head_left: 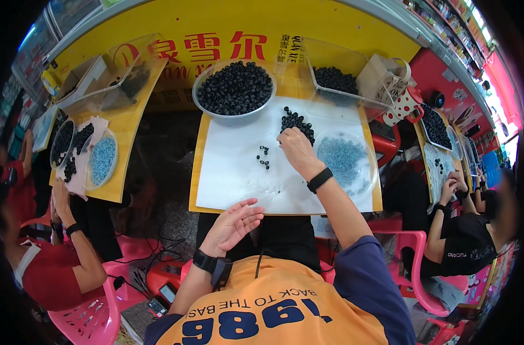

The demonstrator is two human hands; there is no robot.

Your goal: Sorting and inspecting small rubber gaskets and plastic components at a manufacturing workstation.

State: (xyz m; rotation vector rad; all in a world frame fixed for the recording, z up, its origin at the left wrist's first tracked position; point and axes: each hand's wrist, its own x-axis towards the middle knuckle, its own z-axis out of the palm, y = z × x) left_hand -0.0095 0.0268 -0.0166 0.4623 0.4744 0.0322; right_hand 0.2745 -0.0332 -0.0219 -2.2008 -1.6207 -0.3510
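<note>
My right hand [297,150] reaches forward over the white sheet [233,178], fingers curled down at the edge of a small pile of black beads [296,122]. Whether it pinches a bead I cannot see. A few loose black beads [264,157] lie just left of that hand. My left hand [234,224] hovers palm up at the near edge of the sheet, fingers apart, holding nothing. Both wrists wear black bands. A clear round bowl of black beads [234,87] stands at the far side. A clear dish of pale blue beads [343,160] sits right of my right hand.
A clear plastic tray [334,77] with black beads and a small cardboard box [378,77] stand at the back right. Another person [55,253] works at a yellow board on the left, and a third person [463,230] sits on the right. Pink plastic chairs [89,319] stand below.
</note>
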